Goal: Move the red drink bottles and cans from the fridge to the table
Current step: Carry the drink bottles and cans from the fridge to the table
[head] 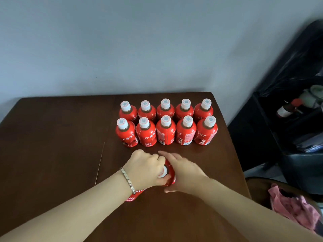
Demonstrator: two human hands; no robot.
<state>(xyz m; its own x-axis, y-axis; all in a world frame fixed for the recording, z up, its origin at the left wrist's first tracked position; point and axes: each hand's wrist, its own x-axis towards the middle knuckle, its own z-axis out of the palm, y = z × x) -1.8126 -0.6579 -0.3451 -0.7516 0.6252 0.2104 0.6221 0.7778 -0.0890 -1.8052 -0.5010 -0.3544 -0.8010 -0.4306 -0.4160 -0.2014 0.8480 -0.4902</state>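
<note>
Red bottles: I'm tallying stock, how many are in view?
12: back row five, front row five, one bottle between left hand and right hand, seemingly another mostly hidden under the left wrist.

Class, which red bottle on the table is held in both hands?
The bottle nearest the camera: the left hand covers its top, the right hand wraps its side. The ten in rows stand untouched.
</note>
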